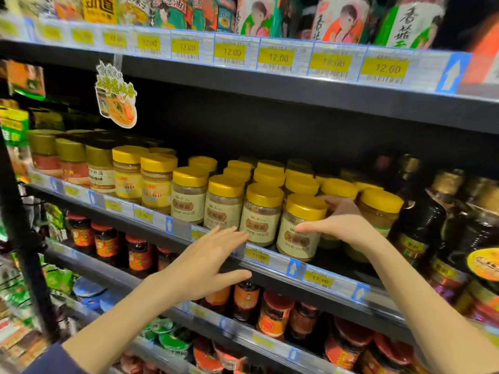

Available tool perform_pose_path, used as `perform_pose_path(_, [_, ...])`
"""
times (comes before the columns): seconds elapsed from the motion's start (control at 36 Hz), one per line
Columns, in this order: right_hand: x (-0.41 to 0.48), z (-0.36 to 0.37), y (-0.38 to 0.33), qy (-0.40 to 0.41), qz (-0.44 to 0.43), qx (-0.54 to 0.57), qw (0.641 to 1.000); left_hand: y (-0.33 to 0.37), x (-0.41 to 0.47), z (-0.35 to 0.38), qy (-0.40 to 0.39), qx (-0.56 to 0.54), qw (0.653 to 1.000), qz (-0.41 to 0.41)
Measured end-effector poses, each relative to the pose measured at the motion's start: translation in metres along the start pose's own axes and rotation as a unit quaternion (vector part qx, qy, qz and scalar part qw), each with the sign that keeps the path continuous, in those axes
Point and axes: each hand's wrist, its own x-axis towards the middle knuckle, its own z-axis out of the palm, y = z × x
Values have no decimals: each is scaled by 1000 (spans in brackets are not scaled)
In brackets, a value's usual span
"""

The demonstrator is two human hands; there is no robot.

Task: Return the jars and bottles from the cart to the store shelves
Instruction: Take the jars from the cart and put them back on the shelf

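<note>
Right hand [343,228] gripping one gold-lidded jar [293,247], three matching jars [224,203] beside, left hand [205,265] spread

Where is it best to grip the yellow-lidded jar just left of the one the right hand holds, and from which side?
Probably by its lid, from the front and above: the jar stands upright at the shelf edge, with neighbours close on both sides.

The right hand [343,228] grips a gold-lidded jar [299,230], its fingers [334,203] mostly hidden behind it. The jar's label print is too blurred to read. The top-shelf bottles [343,17] are cut off by the upper edge, dark bottles [480,228] by the right edge. The far-left price tags [51,32] are unreadable.
</note>
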Motion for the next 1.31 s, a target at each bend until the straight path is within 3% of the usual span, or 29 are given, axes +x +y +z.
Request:
perform_pose_path(0.53, [-11,16,12,14,-24,57,998,-1,2,2,11,-4,1000,-4])
perform_pose_path(0.69, [-26,11,2,-11,17,-15,1000,-4,-2,-4,-14,-17,1000,-2])
perform_pose_path(0.94, [-82,28,-49,123,-66,-234,962,-32,-57,-28,-46,11,999,-14])
perform_pose_path(1.03, [-99,58,-71,87,-95,-219,967,-53,-89,-39,-55,19,998,-36])
perform_pose_path(1.17, [-118,135,-104,-46,-96,-207,973,-94,-160,-65,-87,32,991,-99])
perform_pose_path(1.31, [-126,218,-137,-191,-126,-230,946,-142,-242,-92,-105,37,979,-171])
